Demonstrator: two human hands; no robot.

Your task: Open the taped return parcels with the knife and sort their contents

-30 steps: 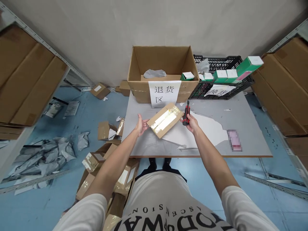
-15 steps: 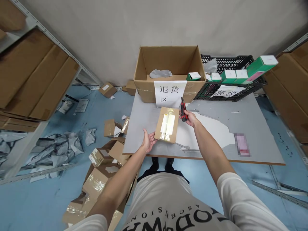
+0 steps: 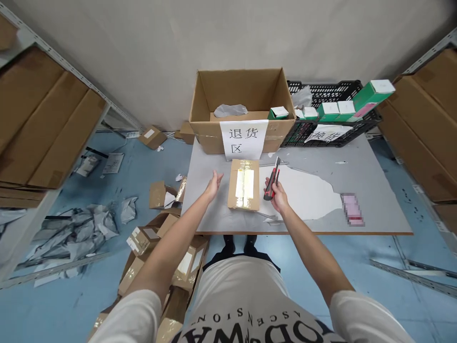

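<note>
A small taped cardboard parcel lies flat on the grey table, its long side pointing away from me. My left hand hovers just left of it, fingers apart, holding nothing. My right hand is just right of the parcel and grips a red and black utility knife with its tip pointing away.
A large open carton with a paper sign stands at the table's back. A black crate with green boxes is to its right. A pink item lies near the right front edge. Cardboard and grey bags litter the floor at left.
My left hand has let go of the parcel, which now lies flat on the table. My right hand with the knife has come down beside it.
</note>
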